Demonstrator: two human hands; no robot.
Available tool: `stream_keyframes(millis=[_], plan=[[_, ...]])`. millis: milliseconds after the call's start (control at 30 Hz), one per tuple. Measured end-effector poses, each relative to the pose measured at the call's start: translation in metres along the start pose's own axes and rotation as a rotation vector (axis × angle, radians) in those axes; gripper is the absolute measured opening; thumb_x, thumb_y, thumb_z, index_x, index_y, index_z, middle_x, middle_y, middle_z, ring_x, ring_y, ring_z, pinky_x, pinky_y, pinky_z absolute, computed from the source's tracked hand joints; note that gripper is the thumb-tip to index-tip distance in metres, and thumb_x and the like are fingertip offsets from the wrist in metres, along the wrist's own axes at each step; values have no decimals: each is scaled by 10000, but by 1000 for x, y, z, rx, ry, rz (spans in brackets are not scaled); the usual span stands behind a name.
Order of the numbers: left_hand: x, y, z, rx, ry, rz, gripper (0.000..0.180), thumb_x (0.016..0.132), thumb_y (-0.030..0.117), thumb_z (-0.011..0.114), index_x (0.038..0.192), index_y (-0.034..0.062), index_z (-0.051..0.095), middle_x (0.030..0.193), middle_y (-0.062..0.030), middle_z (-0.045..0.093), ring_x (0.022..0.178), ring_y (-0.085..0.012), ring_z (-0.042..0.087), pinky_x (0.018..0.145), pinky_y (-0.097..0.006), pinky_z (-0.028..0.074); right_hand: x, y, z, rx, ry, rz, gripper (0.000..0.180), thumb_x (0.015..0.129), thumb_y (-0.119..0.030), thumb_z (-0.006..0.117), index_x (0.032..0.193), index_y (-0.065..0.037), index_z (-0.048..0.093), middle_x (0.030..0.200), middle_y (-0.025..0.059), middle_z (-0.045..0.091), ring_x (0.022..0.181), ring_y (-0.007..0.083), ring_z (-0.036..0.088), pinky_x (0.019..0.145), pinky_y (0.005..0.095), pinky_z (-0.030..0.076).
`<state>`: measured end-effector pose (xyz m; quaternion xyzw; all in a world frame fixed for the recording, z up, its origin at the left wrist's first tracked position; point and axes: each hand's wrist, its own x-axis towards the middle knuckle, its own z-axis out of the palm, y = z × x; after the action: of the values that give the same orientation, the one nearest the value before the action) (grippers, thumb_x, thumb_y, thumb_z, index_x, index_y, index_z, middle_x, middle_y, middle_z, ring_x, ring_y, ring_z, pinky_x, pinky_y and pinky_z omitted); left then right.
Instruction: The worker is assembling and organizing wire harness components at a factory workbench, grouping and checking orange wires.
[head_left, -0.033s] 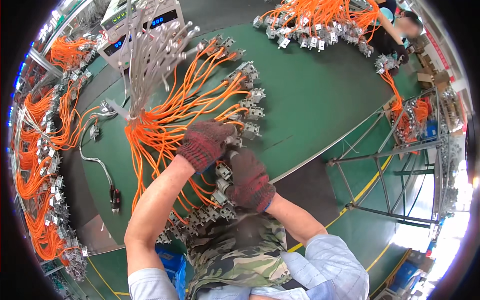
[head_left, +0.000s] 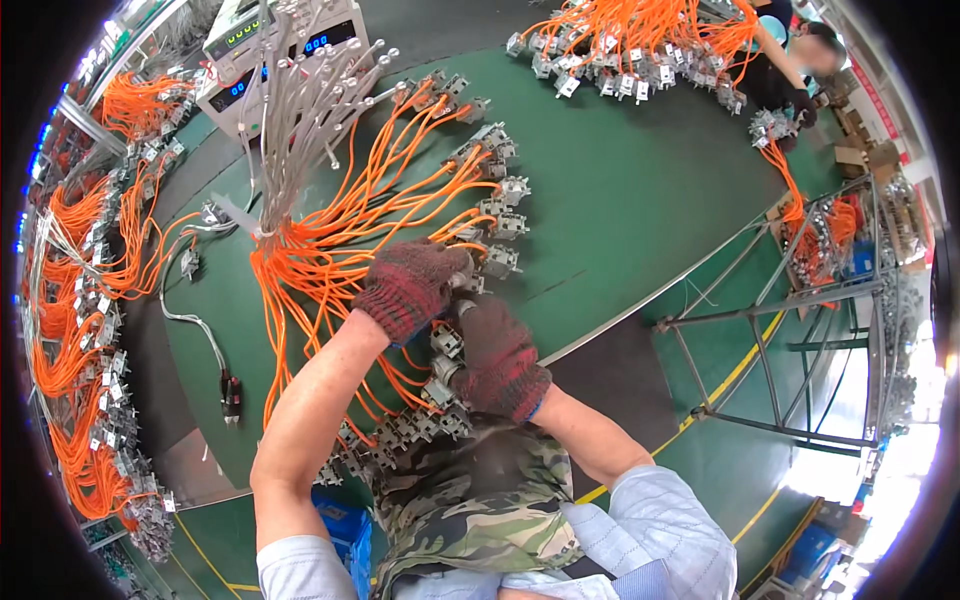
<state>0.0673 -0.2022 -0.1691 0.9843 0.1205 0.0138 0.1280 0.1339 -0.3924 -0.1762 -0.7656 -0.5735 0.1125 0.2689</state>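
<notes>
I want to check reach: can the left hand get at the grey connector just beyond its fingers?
Probably yes. The left hand lies right beside that grey connector on the green table, with only loose orange wires around.

The scene is viewed from one head-worn fisheye camera, aimed steeply down and close over the green table (head_left: 620,200). Forearms enter from six o'clock; edges are bent toward the rim.

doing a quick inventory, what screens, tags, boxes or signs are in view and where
Test unit: far left of the green table, pale box, two small screens with green and blue digits.
White tags: small squares on the far orange wire bundle.
Cardboard boxes: brown, far right.
Blue crate: under the left forearm.
</notes>
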Motion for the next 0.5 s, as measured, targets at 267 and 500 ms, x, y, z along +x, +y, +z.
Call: stream_keyframes(millis=[267,500], plan=[[-21,21,-7,147,277,139,349,758,222,798,1092,152,722,985,-66,742,1039,-330,693,815,-470,582,20,49,-63,-26,359,-135,539,923,-348,772,1337,-32,633,1236,218,684,1144,411,668,959,518,547],[4,16,-30,-103,304,-140,449,920,142,712,1359,106,621,1158,-213,717,1043,-437,681,887,-531,561,55,89,-33,64,296,-14,543,967,-330,734,1414,-57,592,1177,222,708,1142,447,666,955,529,551]])
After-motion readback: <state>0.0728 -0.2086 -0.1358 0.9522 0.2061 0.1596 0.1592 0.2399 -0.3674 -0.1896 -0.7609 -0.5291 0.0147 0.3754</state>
